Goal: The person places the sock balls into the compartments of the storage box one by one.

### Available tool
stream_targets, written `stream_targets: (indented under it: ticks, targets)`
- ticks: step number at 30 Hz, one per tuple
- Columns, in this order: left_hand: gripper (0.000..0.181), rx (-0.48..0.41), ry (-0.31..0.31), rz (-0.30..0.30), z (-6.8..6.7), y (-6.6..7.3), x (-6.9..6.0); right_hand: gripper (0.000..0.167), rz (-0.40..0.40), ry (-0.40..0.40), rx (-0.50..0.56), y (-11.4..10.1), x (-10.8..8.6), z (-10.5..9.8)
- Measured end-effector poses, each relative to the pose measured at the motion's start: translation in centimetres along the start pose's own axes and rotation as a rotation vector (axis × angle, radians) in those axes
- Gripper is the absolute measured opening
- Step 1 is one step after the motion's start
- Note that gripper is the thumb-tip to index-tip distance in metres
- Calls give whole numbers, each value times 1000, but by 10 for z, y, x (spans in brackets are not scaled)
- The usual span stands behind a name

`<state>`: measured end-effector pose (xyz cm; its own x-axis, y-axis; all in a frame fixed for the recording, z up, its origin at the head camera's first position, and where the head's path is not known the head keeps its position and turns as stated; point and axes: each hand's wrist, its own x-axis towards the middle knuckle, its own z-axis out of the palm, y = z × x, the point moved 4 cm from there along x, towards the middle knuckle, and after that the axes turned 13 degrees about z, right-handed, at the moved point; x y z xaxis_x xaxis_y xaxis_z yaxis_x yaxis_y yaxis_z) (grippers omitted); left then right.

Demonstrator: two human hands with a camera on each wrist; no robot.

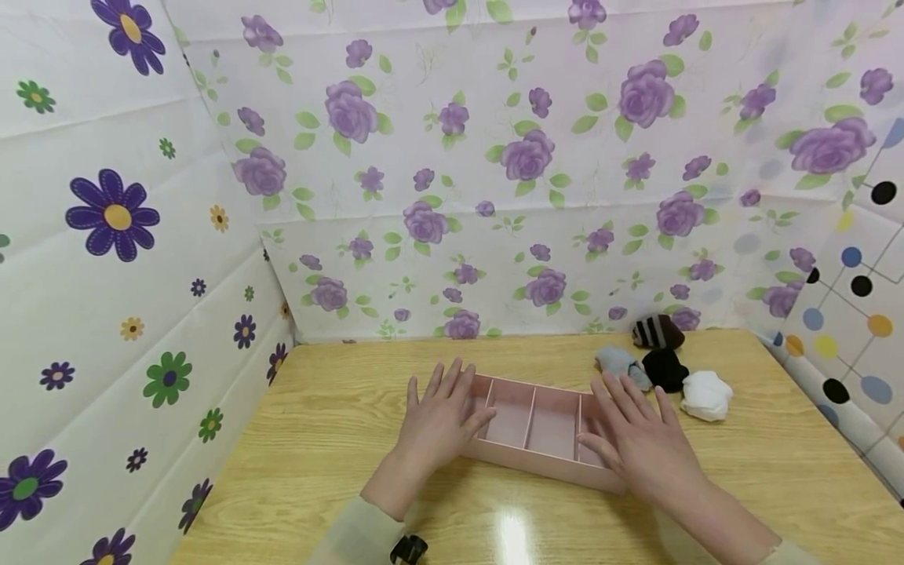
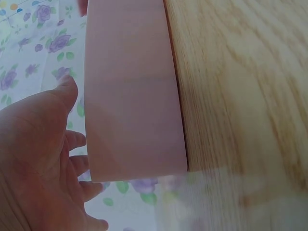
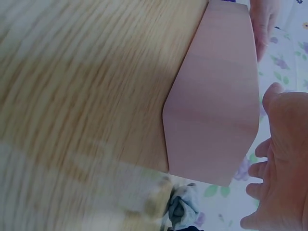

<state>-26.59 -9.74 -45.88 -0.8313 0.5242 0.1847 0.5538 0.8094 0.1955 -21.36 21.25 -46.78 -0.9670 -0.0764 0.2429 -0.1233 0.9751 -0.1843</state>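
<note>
On the wooden table [image 1: 339, 439], a pink box [image 1: 540, 464], open at the top, lying at a slant: left end farther off, right end nearer. Inside, three thin dividers [image 1: 530, 417], making four compartments in a row.

Over the left end, the left hand [image 1: 439, 416], seen from the back, with fingers straight, a little apart and free of any hold, thumb stretched towards the compartments. Over the right end, the right hand [image 1: 646, 443], likewise with straight, unclenched fingers and thumb held out. From the left wrist, fingertips right by the box's edge, contact impossible to tell; from the right wrist, a narrow gap between fingertips and box.

Beyond the right hand, a loose cluster of four: a grey bundle [image 1: 617, 365] at the left, a black bundle [image 1: 664, 370] just beside, a white bundle [image 1: 706, 395] to the right and nearer, a striped brown bundle [image 1: 658, 333] at the back. Behind the table, a rose-patterned cloth [image 1: 459, 63]; to the left, a daisy-patterned cloth [image 1: 56, 298]; to the right, a dotted cloth [image 1: 847, 345].
</note>
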Motion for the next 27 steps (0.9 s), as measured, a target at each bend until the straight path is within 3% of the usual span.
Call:
stream_targets:
  ticks: [27]
  targets:
    - [84, -31, -1, 2, 13, -6, -2, 84, 20, 20, 2, 0, -2, 8]
